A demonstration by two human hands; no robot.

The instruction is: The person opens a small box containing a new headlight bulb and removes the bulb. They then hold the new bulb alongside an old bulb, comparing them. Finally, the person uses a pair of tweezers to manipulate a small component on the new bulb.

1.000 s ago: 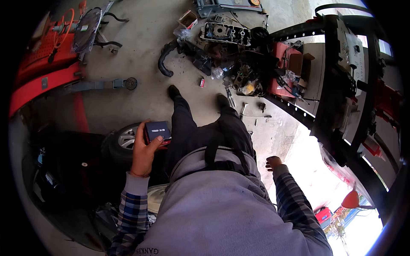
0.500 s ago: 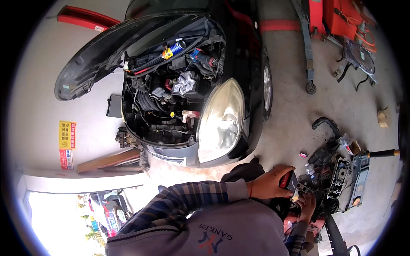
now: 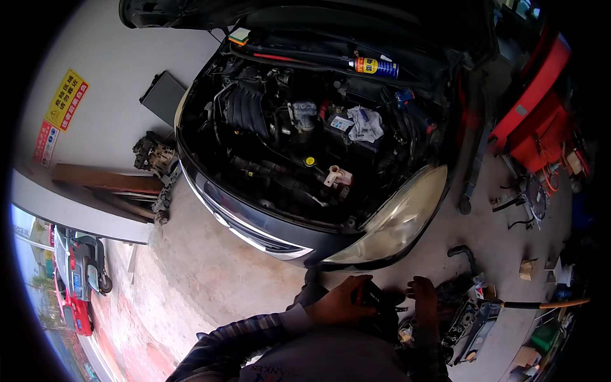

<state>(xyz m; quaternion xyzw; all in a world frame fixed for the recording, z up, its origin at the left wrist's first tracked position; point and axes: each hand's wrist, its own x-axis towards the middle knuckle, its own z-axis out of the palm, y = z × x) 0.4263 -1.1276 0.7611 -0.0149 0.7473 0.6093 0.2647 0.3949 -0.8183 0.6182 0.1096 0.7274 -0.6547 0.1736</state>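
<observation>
Low in the view, my left hand (image 3: 340, 304) is closed around a small black-and-red box (image 3: 374, 295). It is held close to my body, below the headlight. My right hand (image 3: 422, 297) is raised just right of the box, apart from it. Its fingers look spread, with nothing visible in them, though the area is dark. Ahead of both hands is the open engine bay of a dark car, with a cloudy headlight (image 3: 398, 219) nearest. A crumpled grey rag (image 3: 366, 124) lies over the battery area.
A blue spray can (image 3: 377, 67) lies along the rear of the bay, near a blue-and-red power tool (image 3: 417, 111). Engine parts (image 3: 463, 321) and a black hose (image 3: 463, 256) lie on the floor at right. Wooden boards (image 3: 108, 178) lean by the left wall.
The view has swung toward the engine bay. My right hand has come away from the box and lifted. My left hand still holds the box, now in front of the bumper.
</observation>
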